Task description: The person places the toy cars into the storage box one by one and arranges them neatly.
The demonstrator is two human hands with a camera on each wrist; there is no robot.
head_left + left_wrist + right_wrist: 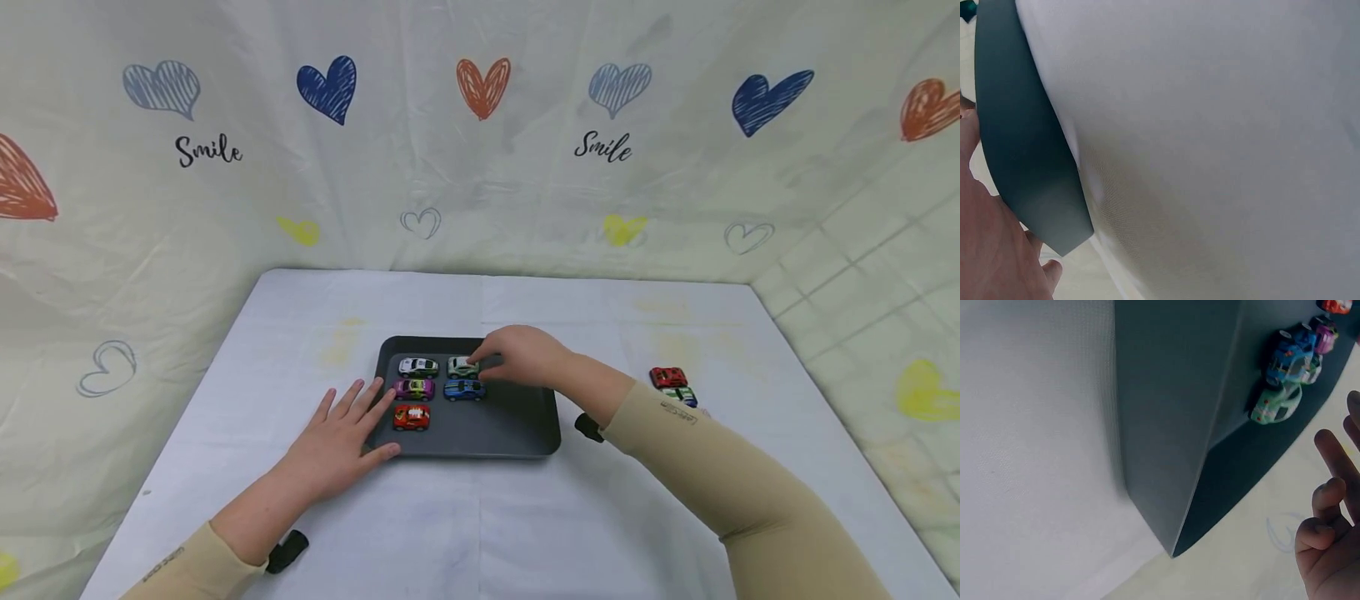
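Dk-grey tray [517,417], on white-covered table [480,525], holding 5 toy cars toward its left. Back row: white-and-black car [417,367], pale green car [461,368]; next row: purple car [414,389], blue car [464,390]; front: red-orange car [411,417], alone. Off tray, table's right side: red car [668,377] w/ white-green car [678,396] just in front. R hand [525,357]: over tray's back, fingers loosely bent, index tip at pale green car, thumb apart fr. index; no grasp seen. L hand [330,450]: fingers spread, straight, at tray's left edge, gripping nothing; index tip nr purple car, thumb by front rim. Risks (judged): R fingertips moved low cd. nudge pale green car into blue car, the two being v. close; wheels, if free-running, wd. let bumped cars roll & rows go crooked. Uneven L-hand pressure might slide or tip tray, shifting all 5; L index pushed inward cd. knock purple car. R sleeve [720,467] sweeping low cd. disturb off-tray pair.
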